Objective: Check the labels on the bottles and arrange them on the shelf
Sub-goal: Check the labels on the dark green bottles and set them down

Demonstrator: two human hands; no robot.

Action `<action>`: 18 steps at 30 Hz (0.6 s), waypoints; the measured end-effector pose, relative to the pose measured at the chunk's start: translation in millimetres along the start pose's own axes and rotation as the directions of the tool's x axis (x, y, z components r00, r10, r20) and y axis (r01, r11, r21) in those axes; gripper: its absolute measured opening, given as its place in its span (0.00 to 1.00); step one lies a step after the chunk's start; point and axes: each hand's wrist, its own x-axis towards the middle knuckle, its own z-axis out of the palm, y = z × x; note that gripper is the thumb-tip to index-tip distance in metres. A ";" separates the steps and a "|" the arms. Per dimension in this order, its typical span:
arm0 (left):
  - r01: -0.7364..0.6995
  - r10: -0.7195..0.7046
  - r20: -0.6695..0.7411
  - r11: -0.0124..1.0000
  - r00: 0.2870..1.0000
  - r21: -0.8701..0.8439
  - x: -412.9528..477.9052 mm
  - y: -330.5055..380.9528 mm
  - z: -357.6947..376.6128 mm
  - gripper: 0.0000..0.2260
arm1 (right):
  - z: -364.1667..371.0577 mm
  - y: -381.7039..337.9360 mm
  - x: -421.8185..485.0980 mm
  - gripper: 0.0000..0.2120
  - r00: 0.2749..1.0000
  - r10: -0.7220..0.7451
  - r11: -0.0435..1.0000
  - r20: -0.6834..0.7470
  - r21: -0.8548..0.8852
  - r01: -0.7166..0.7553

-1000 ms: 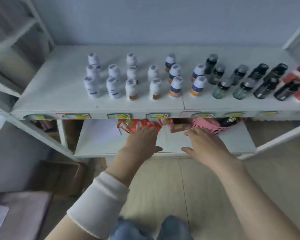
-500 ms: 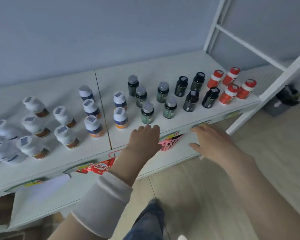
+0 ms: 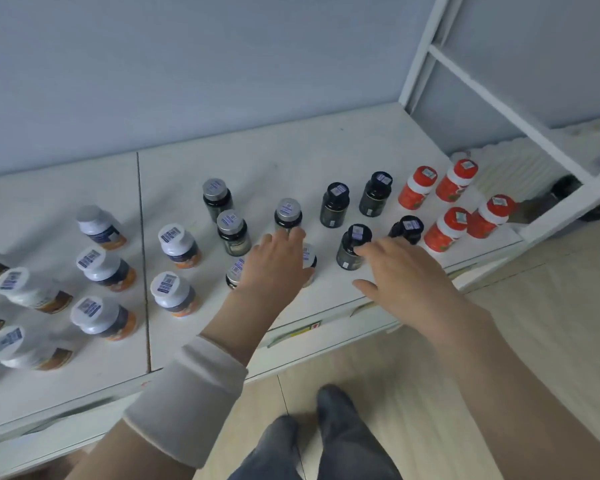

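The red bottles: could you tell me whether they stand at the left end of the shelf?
No, the red bottles stand at the right end of the shelf, beside the black-capped bottles.

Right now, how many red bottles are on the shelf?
4 red bottles, clustered at the right end of the shelf: two behind, two nearer the front. None looks hidden.

A pale blue-grey wall (image 3: 187,64) is rising directly behind the white shelf (image 3: 291,150), a white metal frame (image 3: 426,46) is slanting up from the shelf's right end, light wood-look flooring (image 3: 561,278) is spreading below its front edge and to its right, and soft even light is falling across it.
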 end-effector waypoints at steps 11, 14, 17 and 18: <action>0.208 -0.409 -0.111 0.656 0.906 -0.726 7.7 1.1 19.5 0.12 | 3.3 50.3 51.1 0.20 0.941 -0.159 0.827 -0.299 0.480 0.292; -0.002 -0.335 -0.103 0.287 0.936 -0.958 -9.8 5.0 -0.8 0.12 | 0.6 39.7 52.6 0.26 0.992 -0.117 0.436 -0.055 0.894 0.101; -0.183 -0.229 -0.211 0.137 0.950 -0.974 -21.8 12.4 -10.7 0.17 | -2.8 30.9 49.9 0.23 0.963 -0.246 0.006 0.111 0.994 -0.113; -0.197 -0.213 -0.225 0.145 0.951 -0.970 -24.5 13.9 -10.9 0.21 | -2.0 30.0 47.5 0.21 0.958 -0.269 -0.076 0.100 0.989 -0.125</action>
